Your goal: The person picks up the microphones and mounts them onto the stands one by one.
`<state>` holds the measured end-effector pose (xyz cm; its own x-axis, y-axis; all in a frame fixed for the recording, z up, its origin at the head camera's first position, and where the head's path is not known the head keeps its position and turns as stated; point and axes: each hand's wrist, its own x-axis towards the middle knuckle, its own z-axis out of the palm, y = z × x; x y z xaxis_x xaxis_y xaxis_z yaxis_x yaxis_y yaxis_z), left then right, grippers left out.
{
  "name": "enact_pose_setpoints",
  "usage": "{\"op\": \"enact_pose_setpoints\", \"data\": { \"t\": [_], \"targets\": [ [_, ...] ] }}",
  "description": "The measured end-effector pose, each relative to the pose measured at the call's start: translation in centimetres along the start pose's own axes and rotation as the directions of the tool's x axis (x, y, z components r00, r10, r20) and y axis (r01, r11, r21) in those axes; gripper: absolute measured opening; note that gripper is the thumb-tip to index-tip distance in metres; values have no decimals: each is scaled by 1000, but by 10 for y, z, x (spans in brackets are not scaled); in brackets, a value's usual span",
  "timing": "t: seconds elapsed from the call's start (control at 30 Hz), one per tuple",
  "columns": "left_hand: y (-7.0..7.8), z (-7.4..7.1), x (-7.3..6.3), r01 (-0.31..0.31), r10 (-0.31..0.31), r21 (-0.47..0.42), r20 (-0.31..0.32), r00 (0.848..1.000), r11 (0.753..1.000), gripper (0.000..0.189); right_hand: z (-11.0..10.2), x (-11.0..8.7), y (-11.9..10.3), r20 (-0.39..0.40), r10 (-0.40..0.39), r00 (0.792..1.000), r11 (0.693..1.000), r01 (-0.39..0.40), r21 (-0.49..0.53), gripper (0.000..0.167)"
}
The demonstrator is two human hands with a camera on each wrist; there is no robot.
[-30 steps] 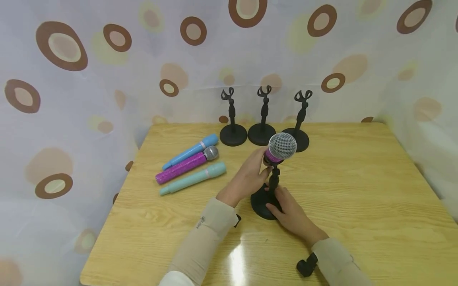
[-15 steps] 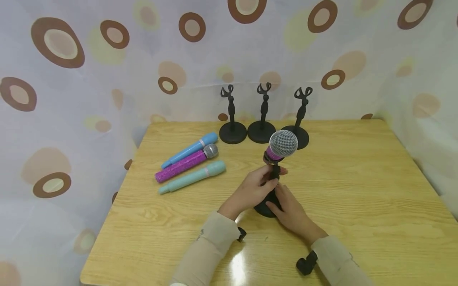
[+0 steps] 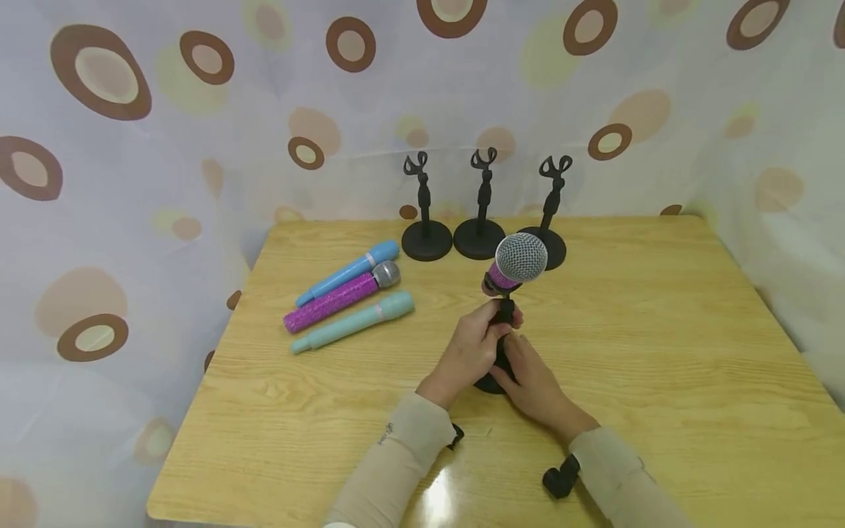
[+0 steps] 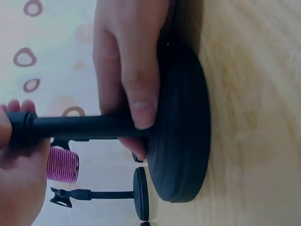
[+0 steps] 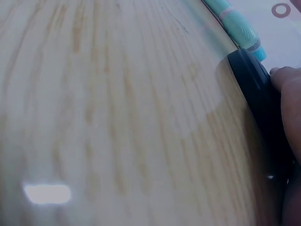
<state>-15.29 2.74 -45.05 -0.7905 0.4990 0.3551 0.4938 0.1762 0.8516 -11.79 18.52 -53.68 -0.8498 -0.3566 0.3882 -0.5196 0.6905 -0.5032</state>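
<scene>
A purple microphone [image 3: 521, 258] with a silver mesh head sits in the clip of a black desktop microphone stand [image 4: 181, 127]. My left hand [image 3: 465, 356] grips the collar on the upper pole, just beneath the clip. Lower down, my right hand [image 3: 538, 385] holds the pole where it meets the round base, its thumb lying against the base's top in the left wrist view. The base rests on the table. From the right wrist view, only the base's edge [image 5: 256, 84] and part of the right hand show; the pole is hidden there.
Three more microphone stands [image 3: 480, 238] with bare clips stand along the table's back edge. At the left lie a blue microphone [image 3: 346, 275], a glittery purple microphone [image 3: 333, 302] and a mint-green microphone [image 3: 356, 323]. Patterned cloth [image 3: 218, 147] hangs around the wooden table [image 3: 284, 440].
My left hand has come down from the microphone's body at the clip to the pole's collar and closed around it. The right hand stays at the base, shifted slightly.
</scene>
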Motion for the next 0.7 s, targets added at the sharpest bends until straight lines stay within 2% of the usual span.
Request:
{"op": "enact_pose_setpoints", "data": {
  "t": [0.17, 0.33, 0.5, 0.7],
  "targets": [
    [1, 6, -1, 20, -15, 65, -74, 997, 998, 19, 2, 0, 3, 0, -12, 1000, 1000, 12, -1, 63],
    [2, 7, -3, 20, -10, 102, -100, 995, 995, 20, 4, -1, 3, 4, -5, 1000, 1000, 5, -14, 63],
    [4, 5, -5, -19, 43, 184, -130, 991, 983, 24, 3, -2, 2, 24, 19, 1000, 1000, -18, -19, 69],
    [6, 5, -4, -76, 131, 293, -173, 976, 953, 29, 3, -1, 0, 16, 25, 1000, 1000, -25, -18, 71]
  ]
}}
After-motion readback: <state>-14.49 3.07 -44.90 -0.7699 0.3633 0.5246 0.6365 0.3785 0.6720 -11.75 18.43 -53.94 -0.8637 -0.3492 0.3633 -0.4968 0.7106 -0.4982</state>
